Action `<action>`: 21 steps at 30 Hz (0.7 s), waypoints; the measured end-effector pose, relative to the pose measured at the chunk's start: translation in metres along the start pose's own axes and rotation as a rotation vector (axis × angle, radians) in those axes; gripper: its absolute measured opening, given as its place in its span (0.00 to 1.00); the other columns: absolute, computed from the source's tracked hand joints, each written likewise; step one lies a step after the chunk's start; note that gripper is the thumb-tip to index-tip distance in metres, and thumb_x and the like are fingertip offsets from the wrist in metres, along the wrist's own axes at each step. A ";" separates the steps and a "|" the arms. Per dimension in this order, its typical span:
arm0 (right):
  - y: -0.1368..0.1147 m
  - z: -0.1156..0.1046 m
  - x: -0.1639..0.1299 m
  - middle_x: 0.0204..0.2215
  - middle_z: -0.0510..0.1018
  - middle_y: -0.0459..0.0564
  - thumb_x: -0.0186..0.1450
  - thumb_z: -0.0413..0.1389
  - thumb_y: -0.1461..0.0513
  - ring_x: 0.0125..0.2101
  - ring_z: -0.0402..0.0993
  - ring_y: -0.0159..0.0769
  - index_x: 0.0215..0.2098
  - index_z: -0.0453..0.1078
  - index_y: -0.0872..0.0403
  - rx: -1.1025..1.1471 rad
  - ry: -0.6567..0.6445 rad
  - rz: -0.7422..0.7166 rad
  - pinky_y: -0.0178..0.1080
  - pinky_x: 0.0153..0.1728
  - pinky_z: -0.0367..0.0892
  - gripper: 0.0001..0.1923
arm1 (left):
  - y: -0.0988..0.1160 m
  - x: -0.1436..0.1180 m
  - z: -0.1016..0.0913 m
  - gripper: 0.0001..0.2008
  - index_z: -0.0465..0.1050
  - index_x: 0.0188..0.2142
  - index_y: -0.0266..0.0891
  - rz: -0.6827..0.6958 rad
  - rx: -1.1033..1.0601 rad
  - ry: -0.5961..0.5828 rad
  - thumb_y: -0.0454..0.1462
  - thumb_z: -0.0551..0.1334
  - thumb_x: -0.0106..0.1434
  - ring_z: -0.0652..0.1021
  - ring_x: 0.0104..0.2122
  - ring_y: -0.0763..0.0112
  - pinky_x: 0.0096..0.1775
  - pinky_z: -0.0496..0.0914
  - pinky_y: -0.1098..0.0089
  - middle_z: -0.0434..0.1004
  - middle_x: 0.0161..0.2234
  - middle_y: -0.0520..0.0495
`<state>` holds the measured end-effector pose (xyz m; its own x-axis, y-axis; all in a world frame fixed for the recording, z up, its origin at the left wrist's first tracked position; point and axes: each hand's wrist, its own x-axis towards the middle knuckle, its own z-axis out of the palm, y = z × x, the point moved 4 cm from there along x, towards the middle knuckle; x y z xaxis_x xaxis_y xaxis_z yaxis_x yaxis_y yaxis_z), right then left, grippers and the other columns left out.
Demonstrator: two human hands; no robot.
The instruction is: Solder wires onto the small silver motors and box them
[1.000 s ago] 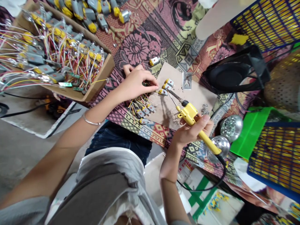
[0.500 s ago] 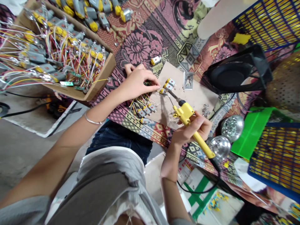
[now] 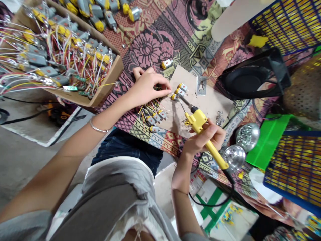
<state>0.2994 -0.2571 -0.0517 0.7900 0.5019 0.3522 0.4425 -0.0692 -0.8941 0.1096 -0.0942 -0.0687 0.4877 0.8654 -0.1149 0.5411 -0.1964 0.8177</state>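
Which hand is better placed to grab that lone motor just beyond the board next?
Left, I'd say: the left hand is nearer the motor, while the right hand grips the iron. The left does look pinched shut, though, perhaps on something too small to tell.

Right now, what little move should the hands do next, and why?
Maybe guide the yellow tool in the right hand slowly, clear of the left hand: the tool's tip is right by a small motor, and the left fingertips are close to that motor too.
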 end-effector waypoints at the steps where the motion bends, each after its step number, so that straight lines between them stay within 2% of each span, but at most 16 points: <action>1: 0.000 0.000 0.000 0.27 0.68 0.41 0.71 0.53 0.41 0.19 0.67 0.28 0.38 0.70 0.49 0.000 0.007 -0.005 0.36 0.17 0.64 0.21 | 0.001 0.000 0.000 0.14 0.85 0.41 0.45 -0.003 0.001 -0.002 0.51 0.69 0.71 0.72 0.55 0.48 0.63 0.53 0.43 0.86 0.45 0.46; 7: 0.004 -0.003 0.001 0.29 0.71 0.42 0.71 0.54 0.44 0.21 0.69 0.29 0.37 0.70 0.48 0.010 0.063 -0.026 0.37 0.16 0.62 0.18 | 0.004 -0.001 -0.001 0.16 0.84 0.43 0.44 -0.026 0.007 -0.024 0.52 0.67 0.74 0.69 0.55 0.54 0.63 0.49 0.43 0.85 0.44 0.51; 14: 0.006 -0.004 0.002 0.26 0.69 0.41 0.71 0.54 0.44 0.20 0.67 0.29 0.38 0.70 0.48 0.029 0.074 -0.026 0.37 0.17 0.60 0.18 | 0.002 0.000 0.000 0.09 0.83 0.41 0.44 -0.008 0.037 0.020 0.46 0.67 0.72 0.73 0.54 0.51 0.61 0.50 0.41 0.84 0.44 0.48; 21: 0.010 -0.004 0.001 0.27 0.67 0.42 0.72 0.53 0.44 0.22 0.68 0.30 0.38 0.70 0.49 0.015 0.090 -0.030 0.38 0.20 0.63 0.18 | 0.002 0.000 0.000 0.11 0.81 0.42 0.44 -0.016 0.010 0.013 0.48 0.67 0.74 0.71 0.54 0.53 0.62 0.50 0.42 0.83 0.42 0.50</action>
<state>0.3064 -0.2604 -0.0589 0.8117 0.4237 0.4021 0.4608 -0.0416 -0.8865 0.1102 -0.0945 -0.0670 0.4698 0.8745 -0.1205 0.5556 -0.1869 0.8101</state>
